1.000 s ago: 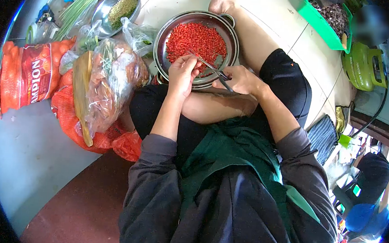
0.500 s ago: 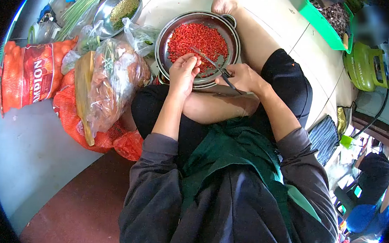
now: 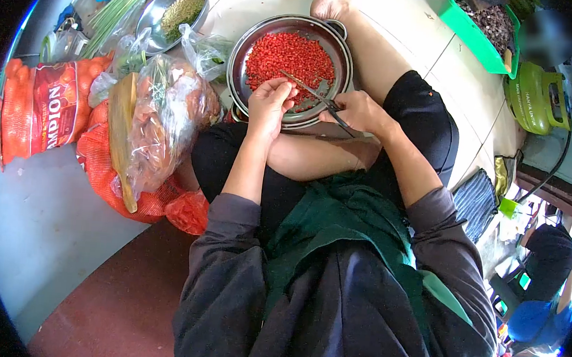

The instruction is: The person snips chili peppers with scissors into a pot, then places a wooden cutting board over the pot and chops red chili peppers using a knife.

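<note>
A metal pot (image 3: 341, 50) holds many small red pieces (image 3: 295, 52) that look like cut chillies. Above its near side, my right hand (image 3: 362, 112) grips dark-handled scissors (image 3: 313, 93), fingers wrapped round the handles. The blades point left over the red pieces, their tips close to my left fingers. My left hand (image 3: 269, 104) is closed in a pinch at the pot's near left edge. Whatever lies between those fingertips is too small to make out.
Left of the pot lie a clear plastic bag (image 3: 160, 130), a wooden board (image 3: 121, 137) and red net sacks (image 3: 58, 109). A metal bowl (image 3: 200, 13) stands behind them. A green crate (image 3: 465, 32) and green gas cylinder (image 3: 533, 106) are at right. Another person (image 3: 549, 263) is far right.
Both hands stay at nearly the same spot over the pot, with only slight finger and scissor shifts. The view has shifted a little.
</note>
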### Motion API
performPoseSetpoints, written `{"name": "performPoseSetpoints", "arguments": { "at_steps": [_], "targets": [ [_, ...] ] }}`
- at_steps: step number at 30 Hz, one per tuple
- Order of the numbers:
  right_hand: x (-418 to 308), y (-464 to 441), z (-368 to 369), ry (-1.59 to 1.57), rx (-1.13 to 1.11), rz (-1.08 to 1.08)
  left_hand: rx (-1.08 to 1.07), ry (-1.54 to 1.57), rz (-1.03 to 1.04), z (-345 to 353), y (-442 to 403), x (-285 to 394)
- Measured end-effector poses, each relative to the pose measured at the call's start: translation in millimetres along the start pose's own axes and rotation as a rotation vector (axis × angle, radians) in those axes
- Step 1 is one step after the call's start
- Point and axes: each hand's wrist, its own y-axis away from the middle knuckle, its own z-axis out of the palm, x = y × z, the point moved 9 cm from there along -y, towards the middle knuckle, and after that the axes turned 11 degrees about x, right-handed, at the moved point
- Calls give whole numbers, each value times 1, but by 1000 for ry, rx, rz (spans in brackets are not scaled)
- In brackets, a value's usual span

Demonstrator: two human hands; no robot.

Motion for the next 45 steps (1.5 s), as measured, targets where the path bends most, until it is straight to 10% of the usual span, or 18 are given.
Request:
{"name": "performPoseSetpoints", "arguments": {
  "at_steps": [45],
  "targets": [
    [3,0,-7,97,51,-27,-26,-418,333,7,-6,20]
  ]
}}
